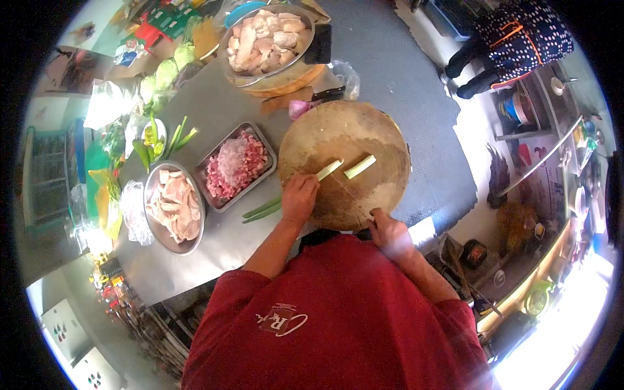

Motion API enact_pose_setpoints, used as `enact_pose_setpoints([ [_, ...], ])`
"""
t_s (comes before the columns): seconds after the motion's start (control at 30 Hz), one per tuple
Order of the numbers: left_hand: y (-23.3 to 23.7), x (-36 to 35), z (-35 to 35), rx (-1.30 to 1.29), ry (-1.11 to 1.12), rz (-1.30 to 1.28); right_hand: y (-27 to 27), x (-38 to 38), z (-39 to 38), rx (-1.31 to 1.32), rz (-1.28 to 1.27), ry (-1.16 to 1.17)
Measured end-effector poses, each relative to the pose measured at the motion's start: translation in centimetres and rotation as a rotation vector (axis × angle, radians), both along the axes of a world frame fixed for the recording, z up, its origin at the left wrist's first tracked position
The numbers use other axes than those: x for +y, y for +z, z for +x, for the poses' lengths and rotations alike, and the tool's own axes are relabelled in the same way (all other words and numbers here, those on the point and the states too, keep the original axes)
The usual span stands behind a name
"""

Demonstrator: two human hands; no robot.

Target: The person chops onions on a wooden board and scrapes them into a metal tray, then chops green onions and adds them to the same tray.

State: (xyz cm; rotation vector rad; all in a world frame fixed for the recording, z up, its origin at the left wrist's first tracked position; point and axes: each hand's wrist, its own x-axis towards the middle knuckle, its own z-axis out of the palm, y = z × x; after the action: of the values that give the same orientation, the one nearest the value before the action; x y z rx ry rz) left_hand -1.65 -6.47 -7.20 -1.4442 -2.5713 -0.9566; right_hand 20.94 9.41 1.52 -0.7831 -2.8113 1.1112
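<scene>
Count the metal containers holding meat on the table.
3. A large round bowl at the far end, a rectangular tray of mince left of the chopping board, and a round dish left of that tray. Bags at the far left could hide more.

A steel tray (220,208) of minced red meat sits on the grey desk (214,110). Touching its lower-left side is a round steel bowl (179,250) of pale sliced meat. Just up-left of the tray lie green leaves (159,140), and farther that way pale cabbages (168,70). Well above the tray stands a large bowl (242,77) of meat chunks, with a black phone (318,44) leaning against it.
</scene>
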Motion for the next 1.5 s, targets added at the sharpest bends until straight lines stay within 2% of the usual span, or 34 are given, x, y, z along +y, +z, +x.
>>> enact_pose_setpoints([
  [0.07,0.0,-0.1,0.1,-0.060,0.003,-0.035,-0.5,-0.4,-0.1,-0.083,0.018,0.051],
  [0.17,-0.3,0.1,0.1,0.028,-0.045,0.000,-0.9,-0.6,-0.2,-0.137,0.024,0.082],
  [0.3,-0.5,0.0,-0.2,-0.007,-0.069,0.046,-0.9,-0.8,-0.3,-0.153,0.039,0.091],
  [0.37,-0.5,-0.1,-0.2,0.008,-0.061,0.038,-0.2,-0.9,-0.5,-0.295,0.003,0.114],
  [0.57,-0.7,-0.3,-0.2,0.010,-0.058,-0.003,-0.2,-1.6,-2.0,-0.439,-0.127,0.115],
  [0.7,-0.8,-0.6,0.3,0.069,-0.014,-0.011,-4.8,-2.4,-3.8,-0.412,-0.087,0.123],
  [0.77,0.2,-0.4,0.4,0.030,-0.033,-0.114,-6.9,-2.7,-4.6,-0.310,-0.009,0.158],
  [0.87,0.2,-0.9,0.2,0.166,-0.107,-0.199,-1.3,-1.8,-5.8,-0.405,-0.075,0.099],
  [0.93,0.4,-1.5,-0.1,0.170,-0.065,-0.206,-2.0,-1.2,-3.2,-0.426,-0.073,0.097],
  [1.0,-0.3,-2.0,-1.4,0.072,-0.074,-0.152,-2.3,-0.5,-0.7,-0.505,-0.068,0.101],
  [1.03,0.2,-2.4,-1.7,0.090,-0.039,-0.156,-2.4,-0.4,-0.1,-0.453,-0.062,0.098],
  [1.1,2.2,-3.1,-2.3,-0.093,-0.034,-0.071,-1.8,-0.4,-0.3,-0.388,-0.054,0.111],
  [1.13,3.0,-3.6,-3.5,-0.080,-0.016,-0.071,-1.2,-0.5,-0.6,-0.414,-0.049,0.095],
  [1.2,4.3,-4.4,-7.1,-0.038,-0.155,-0.042,-1.2,-0.6,-0.4,-0.433,-0.036,0.083],
  [1.27,5.1,-5.9,-12.5,0.080,-0.180,-0.198,-1.3,-0.7,-0.3,-0.424,-0.038,0.096],
  [1.33,5.4,-8.2,-19.9,0.340,-0.220,-0.137,-0.4,-1.3,-0.4,-0.416,-0.036,0.091],
  [1.37,3.9,-9.5,-22.9,0.162,-0.030,-0.236,-0.2,-1.6,-0.4,-0.345,-0.043,0.081],
  [1.43,5.8,-12.4,-30.0,0.387,-0.063,-0.464,0.7,-2.4,-0.4,-0.244,-0.086,0.037],
  [1.47,7.2,-12.8,-32.3,0.196,0.034,-0.484,1.2,-2.9,-0.6,-0.253,-0.081,0.021],
  [1.5,8.2,-13.7,-33.5,0.630,0.033,-0.604,1.8,-3.3,-0.7,-0.276,-0.106,-0.006],
])
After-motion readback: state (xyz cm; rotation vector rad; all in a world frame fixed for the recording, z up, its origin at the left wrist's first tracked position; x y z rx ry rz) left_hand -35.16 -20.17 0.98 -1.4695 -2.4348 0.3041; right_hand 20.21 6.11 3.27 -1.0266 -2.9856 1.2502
